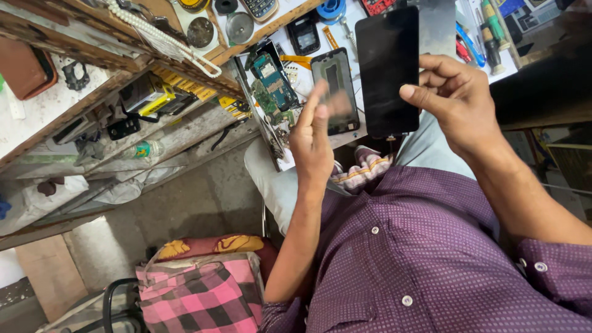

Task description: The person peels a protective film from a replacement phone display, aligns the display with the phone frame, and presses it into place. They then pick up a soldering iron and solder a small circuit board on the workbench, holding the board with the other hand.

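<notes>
The right hand (459,108) pinches the flat black glass phone screen panel (387,71) by its long edge, upright above the white workbench (320,139); the left hand (314,139) hovers open beside it, empty (blurred); the panel is probably light, stiff, slippery and fragile; grip by the edges only.

Both hands raised in front of torso.
Left hand (313,139) open, fingers (317,102) extended upward, slightly blurred; right hand (456,102) curled, thumb (422,98) pinching toward fingers; both forearms bare, sleeves rolled at elbows.

Even daylight, soft shadows, motion-blurred left fingertips (322,98), wide-angle edge distortion
</notes>
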Demonstrator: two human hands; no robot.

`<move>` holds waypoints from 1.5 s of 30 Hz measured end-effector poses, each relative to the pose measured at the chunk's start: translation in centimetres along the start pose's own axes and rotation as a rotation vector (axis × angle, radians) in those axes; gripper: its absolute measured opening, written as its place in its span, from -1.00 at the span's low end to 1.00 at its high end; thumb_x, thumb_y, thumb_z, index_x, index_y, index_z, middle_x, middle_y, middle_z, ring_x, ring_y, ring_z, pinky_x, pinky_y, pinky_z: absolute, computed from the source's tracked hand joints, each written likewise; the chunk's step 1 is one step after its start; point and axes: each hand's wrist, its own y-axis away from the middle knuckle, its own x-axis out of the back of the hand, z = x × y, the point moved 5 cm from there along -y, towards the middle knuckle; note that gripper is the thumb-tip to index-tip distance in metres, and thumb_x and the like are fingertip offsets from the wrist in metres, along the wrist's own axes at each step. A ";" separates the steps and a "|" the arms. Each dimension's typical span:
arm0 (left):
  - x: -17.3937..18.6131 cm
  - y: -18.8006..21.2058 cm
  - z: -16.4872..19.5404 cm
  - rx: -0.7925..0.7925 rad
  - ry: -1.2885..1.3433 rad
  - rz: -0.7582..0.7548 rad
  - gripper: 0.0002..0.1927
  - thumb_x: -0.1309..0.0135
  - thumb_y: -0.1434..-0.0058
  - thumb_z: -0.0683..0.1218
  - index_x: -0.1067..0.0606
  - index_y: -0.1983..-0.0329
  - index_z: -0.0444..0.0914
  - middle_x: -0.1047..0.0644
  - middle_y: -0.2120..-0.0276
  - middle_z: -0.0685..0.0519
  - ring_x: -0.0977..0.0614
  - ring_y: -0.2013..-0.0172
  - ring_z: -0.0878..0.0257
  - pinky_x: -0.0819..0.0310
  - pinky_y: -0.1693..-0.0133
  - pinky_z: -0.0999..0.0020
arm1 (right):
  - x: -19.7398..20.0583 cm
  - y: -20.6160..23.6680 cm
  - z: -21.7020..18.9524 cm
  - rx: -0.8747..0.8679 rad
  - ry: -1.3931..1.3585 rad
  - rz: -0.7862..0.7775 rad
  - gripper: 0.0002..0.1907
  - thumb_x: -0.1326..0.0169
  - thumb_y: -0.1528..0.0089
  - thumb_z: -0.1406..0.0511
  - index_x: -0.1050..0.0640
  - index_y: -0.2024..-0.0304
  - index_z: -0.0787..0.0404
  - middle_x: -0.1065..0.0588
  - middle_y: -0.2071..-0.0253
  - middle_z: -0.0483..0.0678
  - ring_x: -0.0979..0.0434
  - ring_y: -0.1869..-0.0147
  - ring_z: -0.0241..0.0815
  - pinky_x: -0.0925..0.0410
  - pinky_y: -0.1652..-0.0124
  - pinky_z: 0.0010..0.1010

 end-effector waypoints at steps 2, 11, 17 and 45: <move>-0.6 0.1 1.1 -0.114 -0.009 -0.093 -0.35 0.11 -0.56 0.09 -0.07 -0.58 -0.29 -0.40 -0.38 -0.19 -0.45 -0.37 0.13 -0.35 -0.31 0.28 | -0.5 0.5 -0.4 0.079 0.229 0.067 -0.62 -0.25 -0.36 0.47 -0.52 -0.22 0.38 -0.54 0.12 -0.11 -0.50 0.11 -0.41 -0.40 0.09 -0.61; -3.2 1.0 -1.2 0.093 0.469 -0.255 -0.53 0.00 -0.59 0.05 -0.35 -0.34 -0.39 -0.53 -0.07 -0.03 -0.54 -0.04 0.30 -0.43 -0.11 0.42 | -8.4 3.4 -3.5 0.732 1.099 -0.036 -0.53 -0.31 -0.11 0.47 -0.59 -0.08 0.17 -0.54 -0.03 -0.02 -0.54 0.12 -0.04 -0.40 0.17 -0.25; -2.4 0.9 -3.2 0.197 0.527 -0.151 -0.62 0.05 -0.58 0.03 -0.47 -0.18 -0.39 -0.55 0.09 0.07 -0.50 0.18 0.45 -0.37 0.20 0.55 | -9.1 3.7 -3.7 0.705 1.171 -0.085 -0.50 -0.33 -0.10 0.41 -0.60 -0.11 0.18 -0.50 -0.04 -0.04 -0.45 0.12 -0.06 -0.30 0.17 -0.20; -1.0 -1.7 -2.7 0.231 0.411 -0.103 -0.70 -0.15 -0.33 -0.14 -0.50 -0.10 -0.33 -0.63 0.15 0.07 -0.63 0.19 0.42 -0.55 0.15 0.49 | -0.7 3.3 4.8 -0.307 0.127 -0.024 -0.64 -0.22 -0.27 0.37 -0.58 -0.10 0.38 -0.59 0.27 -0.10 -0.53 0.26 -0.42 -0.38 0.26 -0.60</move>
